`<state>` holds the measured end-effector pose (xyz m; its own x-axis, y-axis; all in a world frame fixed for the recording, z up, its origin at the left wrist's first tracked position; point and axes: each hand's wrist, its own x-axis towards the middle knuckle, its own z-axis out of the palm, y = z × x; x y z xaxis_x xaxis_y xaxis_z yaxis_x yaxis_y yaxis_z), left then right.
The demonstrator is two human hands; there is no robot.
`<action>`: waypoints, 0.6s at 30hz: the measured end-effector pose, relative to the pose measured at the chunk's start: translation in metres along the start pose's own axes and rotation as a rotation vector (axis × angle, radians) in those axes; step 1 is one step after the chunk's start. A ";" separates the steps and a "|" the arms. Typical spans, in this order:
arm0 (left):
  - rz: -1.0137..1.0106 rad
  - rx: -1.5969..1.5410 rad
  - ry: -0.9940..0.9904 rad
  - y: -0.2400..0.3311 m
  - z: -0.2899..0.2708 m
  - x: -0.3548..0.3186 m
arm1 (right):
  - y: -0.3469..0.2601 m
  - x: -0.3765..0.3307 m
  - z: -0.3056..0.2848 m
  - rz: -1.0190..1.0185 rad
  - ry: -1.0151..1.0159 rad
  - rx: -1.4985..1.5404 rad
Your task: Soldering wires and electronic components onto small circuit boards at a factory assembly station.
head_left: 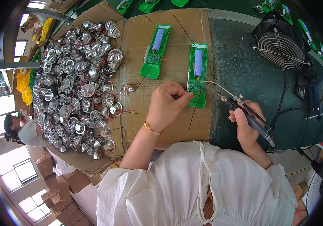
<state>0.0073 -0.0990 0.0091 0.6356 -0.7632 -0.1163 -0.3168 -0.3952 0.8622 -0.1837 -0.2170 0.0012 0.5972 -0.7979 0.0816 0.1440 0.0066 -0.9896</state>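
My left hand (164, 103) is closed in a pinch at the lower part of a green plastic housing (198, 103), with a thin wire at its fingertips. Inside that housing are a purple cylindrical battery (198, 62) and a small green circuit board (195, 87). My right hand (247, 127) grips a black-handled soldering iron (255, 125) with a thin metal guide tube (223, 89) alongside. The tube's end reaches the circuit board; the exact contact point is too small to tell. A second green housing (152, 71) with a battery lies to the left, loose wires around it.
A large heap of silver reflector cups (82, 90) with red wires fills the cardboard at left. One reflector cup (126, 89) lies apart beside my left hand. A black fan (281, 43) with a wire guard stands at the right, cables near it. More green housings (305, 30) line the far side.
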 end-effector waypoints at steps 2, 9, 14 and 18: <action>-0.008 0.004 0.007 -0.001 0.000 -0.001 | 0.002 0.000 0.000 0.003 -0.002 0.010; -0.008 -0.008 0.015 -0.002 0.000 -0.002 | 0.003 -0.001 0.001 -0.014 -0.091 -0.062; -0.007 0.002 0.014 -0.003 0.000 -0.002 | 0.006 0.002 0.007 -0.020 -0.122 -0.111; -0.031 0.011 -0.009 -0.001 -0.001 -0.002 | 0.006 0.003 0.007 -0.002 -0.129 -0.142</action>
<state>0.0071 -0.0967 0.0095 0.6390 -0.7551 -0.1467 -0.3048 -0.4237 0.8530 -0.1757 -0.2151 -0.0037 0.6945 -0.7140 0.0888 0.0377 -0.0872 -0.9955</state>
